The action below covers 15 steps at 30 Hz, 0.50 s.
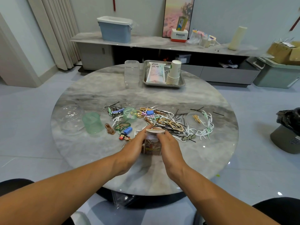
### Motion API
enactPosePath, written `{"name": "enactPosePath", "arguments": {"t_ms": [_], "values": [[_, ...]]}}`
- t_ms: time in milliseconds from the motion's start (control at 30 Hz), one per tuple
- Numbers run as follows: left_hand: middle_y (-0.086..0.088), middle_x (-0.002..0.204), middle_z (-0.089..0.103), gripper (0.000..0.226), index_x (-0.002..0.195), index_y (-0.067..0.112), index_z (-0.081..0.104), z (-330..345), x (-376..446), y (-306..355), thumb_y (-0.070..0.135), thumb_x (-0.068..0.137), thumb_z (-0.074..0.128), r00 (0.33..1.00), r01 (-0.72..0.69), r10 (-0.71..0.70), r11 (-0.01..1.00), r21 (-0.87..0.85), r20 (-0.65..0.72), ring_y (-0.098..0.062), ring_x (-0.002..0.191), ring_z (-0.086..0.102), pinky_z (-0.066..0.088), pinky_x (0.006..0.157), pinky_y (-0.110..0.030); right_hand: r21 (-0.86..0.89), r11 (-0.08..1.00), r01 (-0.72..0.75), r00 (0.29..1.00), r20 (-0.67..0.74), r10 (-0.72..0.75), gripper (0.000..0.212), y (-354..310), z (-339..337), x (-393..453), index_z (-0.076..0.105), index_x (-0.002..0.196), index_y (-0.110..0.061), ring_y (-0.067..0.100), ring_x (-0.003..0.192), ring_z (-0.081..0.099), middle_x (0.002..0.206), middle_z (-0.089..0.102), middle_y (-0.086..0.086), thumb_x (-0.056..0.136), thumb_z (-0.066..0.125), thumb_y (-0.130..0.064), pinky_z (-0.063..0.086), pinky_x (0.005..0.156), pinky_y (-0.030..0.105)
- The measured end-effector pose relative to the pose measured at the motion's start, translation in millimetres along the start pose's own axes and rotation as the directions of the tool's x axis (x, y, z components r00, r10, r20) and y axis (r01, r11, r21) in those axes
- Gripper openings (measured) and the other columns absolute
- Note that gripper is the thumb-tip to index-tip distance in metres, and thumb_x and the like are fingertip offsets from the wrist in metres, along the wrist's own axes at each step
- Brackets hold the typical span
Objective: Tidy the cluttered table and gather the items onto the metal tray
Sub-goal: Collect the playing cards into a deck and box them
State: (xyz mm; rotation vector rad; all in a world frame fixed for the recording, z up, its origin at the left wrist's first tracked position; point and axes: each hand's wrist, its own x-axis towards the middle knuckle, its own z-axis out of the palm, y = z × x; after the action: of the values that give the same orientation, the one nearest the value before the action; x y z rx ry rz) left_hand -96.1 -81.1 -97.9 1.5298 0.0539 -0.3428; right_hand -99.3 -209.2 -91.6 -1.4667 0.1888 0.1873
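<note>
With left hand (135, 143) and right hand (168, 144) clamped on the small jar (151, 147), we should press its lid (155, 131) level.

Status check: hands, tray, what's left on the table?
Left hand and right hand both grip a small jar. Metal tray holds cups and a packet. Clips and pins litter the table.
</note>
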Motion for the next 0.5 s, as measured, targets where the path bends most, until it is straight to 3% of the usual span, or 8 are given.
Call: {"name": "enactPosePath", "arguments": {"t_ms": [133, 333, 433, 500], "values": [[-0.001, 0.123, 0.072, 0.048, 0.128, 0.036, 0.066, 1.4, 1.6, 0.6, 0.038, 0.108, 0.022, 0.999, -0.001, 0.002, 1.000, -0.019, 0.044, -0.020, 0.118, 0.066, 0.045, 0.110, -0.050, 0.041, 0.999, -0.022, 0.999, -0.027, 0.023, 0.029, -3.0, -4.1, 2.3, 0.076, 0.110, -0.022, 0.012, 0.083, 0.074, 0.099, 0.079, 0.002, 0.107, 0.047, -0.029, 0.057, 0.061, 0.023], [0.002, 0.124, 0.072, 0.048, 0.118, 0.041, 0.072, -0.3, 5.8, -0.9, 0.033, 0.109, 0.025, 0.997, 0.059, -0.053, 0.988, -0.139, 0.048, -0.017, 0.120, 0.065, 0.047, 0.107, -0.041, -0.059, 0.998, 0.005, 1.000, -0.019, -0.006, 0.027, -1.8, -3.5, 3.7, 0.073, 0.110, -0.023, 0.025, 0.099, 0.073, 0.105, 0.076, 0.007, 0.106, 0.047, -0.023, 0.060, 0.083, 0.040], [-0.005, 0.130, 0.068, 0.038, 0.135, 0.024, 0.060, -1.4, 8.0, -5.0, 0.030, 0.109, 0.034, 0.995, 0.100, -0.101, 0.988, -0.121, -0.005, -0.024, 0.129, 0.058, 0.035, 0.118, -0.047, -0.114, 0.992, 0.061, 0.998, -0.011, -0.062, 0.025, -0.7, -6.1, 6.2, 0.074, 0.106, -0.022, 0.016, 0.089, 0.073, 0.099, 0.077, 0.002, 0.106, 0.049, -0.023, 0.059, 0.070, 0.028], [-0.003, 0.128, 0.070, 0.036, 0.132, 0.021, 0.062, -1.4, 9.3, -5.6, 0.028, 0.109, 0.035, 0.995, 0.097, -0.099, 0.991, -0.092, -0.016, -0.023, 0.127, 0.059, 0.035, 0.118, -0.047, -0.064, 0.998, 0.012, 1.000, -0.002, -0.012, 0.034, 0.5, -5.9, 5.8, 0.075, 0.108, -0.019, 0.014, 0.089, 0.073, 0.099, 0.078, 0.003, 0.108, 0.044, -0.033, 0.055, 0.068, 0.022]]}}
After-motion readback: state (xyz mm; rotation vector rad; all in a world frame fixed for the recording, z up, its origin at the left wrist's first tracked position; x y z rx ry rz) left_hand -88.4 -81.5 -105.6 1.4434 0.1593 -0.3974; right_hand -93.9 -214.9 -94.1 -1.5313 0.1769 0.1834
